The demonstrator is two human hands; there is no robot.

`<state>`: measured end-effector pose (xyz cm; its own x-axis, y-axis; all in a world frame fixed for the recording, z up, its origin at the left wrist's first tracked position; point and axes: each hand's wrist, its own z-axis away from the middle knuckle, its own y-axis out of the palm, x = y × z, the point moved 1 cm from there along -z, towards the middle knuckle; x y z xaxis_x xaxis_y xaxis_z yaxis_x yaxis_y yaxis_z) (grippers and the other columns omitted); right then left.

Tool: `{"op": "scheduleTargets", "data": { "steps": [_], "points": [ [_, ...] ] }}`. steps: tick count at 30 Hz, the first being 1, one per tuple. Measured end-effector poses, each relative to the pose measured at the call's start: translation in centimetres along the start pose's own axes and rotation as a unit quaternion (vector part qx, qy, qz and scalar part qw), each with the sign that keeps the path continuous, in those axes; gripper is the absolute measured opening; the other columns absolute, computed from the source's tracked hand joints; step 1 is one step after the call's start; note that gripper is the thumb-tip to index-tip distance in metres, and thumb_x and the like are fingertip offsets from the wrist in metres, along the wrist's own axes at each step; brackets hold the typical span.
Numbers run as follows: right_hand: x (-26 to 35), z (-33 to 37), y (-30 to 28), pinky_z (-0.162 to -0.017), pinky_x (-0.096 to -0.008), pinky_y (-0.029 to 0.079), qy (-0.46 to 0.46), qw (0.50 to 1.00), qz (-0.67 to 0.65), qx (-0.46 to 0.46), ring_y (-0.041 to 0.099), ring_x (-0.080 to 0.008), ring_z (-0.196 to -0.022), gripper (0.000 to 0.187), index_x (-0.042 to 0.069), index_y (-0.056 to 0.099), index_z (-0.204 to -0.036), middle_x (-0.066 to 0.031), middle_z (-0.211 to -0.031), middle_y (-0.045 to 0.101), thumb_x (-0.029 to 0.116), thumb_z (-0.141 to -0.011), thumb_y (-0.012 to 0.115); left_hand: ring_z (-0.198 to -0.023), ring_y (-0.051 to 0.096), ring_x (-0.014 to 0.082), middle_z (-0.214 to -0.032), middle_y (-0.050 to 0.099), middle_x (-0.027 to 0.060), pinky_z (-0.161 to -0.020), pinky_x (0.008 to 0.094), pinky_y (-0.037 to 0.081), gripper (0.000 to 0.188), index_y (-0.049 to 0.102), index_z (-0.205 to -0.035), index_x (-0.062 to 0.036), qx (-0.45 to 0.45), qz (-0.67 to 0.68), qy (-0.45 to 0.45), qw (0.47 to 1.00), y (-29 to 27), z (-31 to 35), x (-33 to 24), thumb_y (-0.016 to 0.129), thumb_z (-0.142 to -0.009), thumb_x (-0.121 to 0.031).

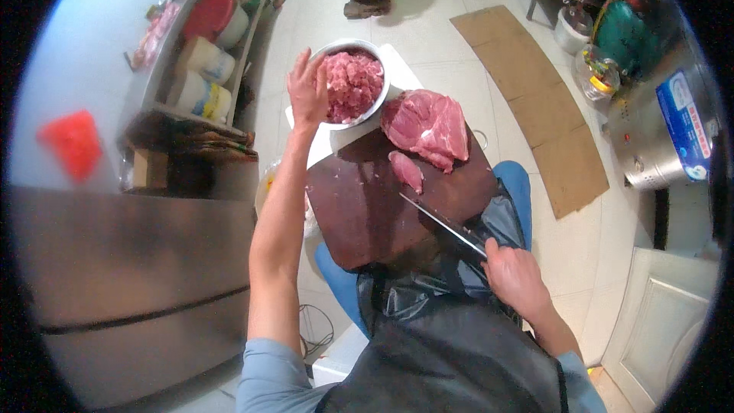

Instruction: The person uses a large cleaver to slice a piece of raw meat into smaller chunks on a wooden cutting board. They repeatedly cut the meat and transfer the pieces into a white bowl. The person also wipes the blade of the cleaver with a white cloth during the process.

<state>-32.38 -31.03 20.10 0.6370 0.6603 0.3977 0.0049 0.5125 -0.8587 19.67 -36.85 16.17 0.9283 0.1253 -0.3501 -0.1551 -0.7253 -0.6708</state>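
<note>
While the right hand (515, 274) grips a long steel knife (443, 225), oblong pink meat (406, 172) ahead could skid, unheld. The left hand (308, 92) is open.

Worn on the person's head, the wide fisheye camera looks steeply down and forward over the shiny black apron (443, 352), fairly near the dark brown, four-sided cutting board (344, 206), with the pale tiled floor (569, 252) farther off past its far edge.
</note>
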Motion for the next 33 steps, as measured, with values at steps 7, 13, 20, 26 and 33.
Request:
{"op": "scheduleTargets", "data": {
  "steps": [7,13,20,26,33],
  "points": [
    [-0.5,0.1,-0.2,-0.061,-0.0495,0.058,-0.036,0.999,0.018,-0.030,0.074,-0.0396,-0.069,0.015,0.000,0.059,-0.096,-0.0212,-0.070,0.070,0.012,-0.092,0.068,-0.090,0.069,0.0375,-0.092,0.070,0.0177,-0.081,0.0442,0.055,0.014,0.069,-0.101,-0.0019,0.263,0.144,-0.045,0.953,1.8,9.6,-5.8,0.067,-0.088,-0.007],
    [-1.7,2.1,-1.8,-0.072,-0.0548,0.056,0.050,0.995,-0.080,-0.016,0.071,-0.0466,-0.082,0.029,0.001,0.058,-0.104,-0.0243,-0.084,0.072,0.024,-0.094,0.074,-0.098,0.074,0.0330,-0.103,0.075,0.0226,-0.086,0.0414,0.057,0.061,0.071,-0.107,0.0037,0.404,0.125,-0.324,0.846,8.2,20.0,-3.2,0.090,-0.072,-0.043],
    [-2.6,3.3,-1.7,-0.068,-0.0505,0.052,0.070,0.954,-0.260,-0.134,0.069,-0.0471,-0.080,0.031,-0.002,0.059,-0.117,-0.0265,-0.085,0.071,0.018,-0.096,0.073,-0.090,0.067,0.0136,-0.095,0.067,0.0020,-0.080,0.0332,0.056,0.029,0.055,-0.095,-0.0068,0.273,0.480,-0.400,0.732,5.3,22.1,-8.4,0.080,-0.083,0.003],
    [-1.3,1.3,-0.6,-0.065,-0.0441,0.050,0.037,0.933,-0.329,-0.143,0.071,-0.0398,-0.074,0.028,-0.003,0.062,-0.116,-0.0245,-0.082,0.070,0.015,-0.097,0.072,-0.097,0.069,0.0191,-0.103,0.069,0.0058,-0.086,0.0350,0.056,0.016,0.057,-0.094,-0.0030,0.160,0.416,-0.336,0.830,-4.4,22.3,-8.3,0.065,-0.089,0.010],
    [-0.2,-1.5,0.7,-0.066,-0.0411,0.051,-0.001,0.939,-0.331,-0.090,0.070,-0.0359,-0.072,0.027,-0.004,0.064,-0.111,-0.0240,-0.084,0.070,0.016,-0.096,0.074,-0.112,0.067,0.0350,-0.109,0.069,0.0159,-0.097,0.0395,0.053,0.029,0.067,-0.104,-0.0020,0.203,0.174,-0.136,0.954,-9.6,28.3,-8.4,0.058,-0.081,0.014]
  ]
}}
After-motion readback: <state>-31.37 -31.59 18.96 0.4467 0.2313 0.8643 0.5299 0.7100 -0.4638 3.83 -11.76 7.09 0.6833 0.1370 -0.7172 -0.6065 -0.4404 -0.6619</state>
